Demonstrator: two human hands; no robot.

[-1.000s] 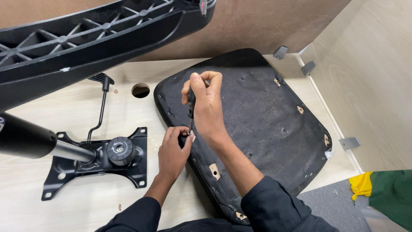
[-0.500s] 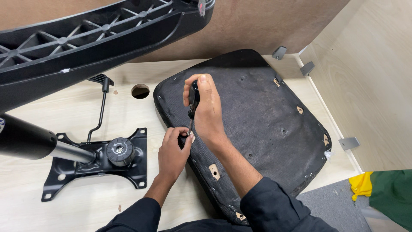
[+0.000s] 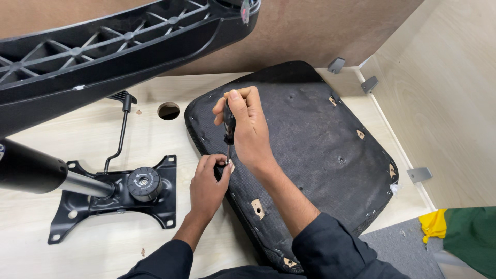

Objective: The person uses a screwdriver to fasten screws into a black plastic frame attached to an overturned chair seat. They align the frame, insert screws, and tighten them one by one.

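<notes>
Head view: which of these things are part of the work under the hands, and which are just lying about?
In hand:
- black upturned seat cushion
- black-handled screwdriver, gripped by right hand
- left hand, steadying the screwdriver tip at the seat's edge

Lying about:
- black metal tilt mechanism plate with lever
- black ribbed plastic chair back
- yellow and green cloth

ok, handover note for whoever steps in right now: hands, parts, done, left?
Right hand: gripping a screwdriver upright, tip down at the near-left edge of the upturned seat cushion.
Left hand: fingers pinched at the tip, steadying it.
Black mechanism plate with its lever lies on the table, apart from the seat.
Done: seat lies underside up.
Left: plate not yet on the seat.
</notes>
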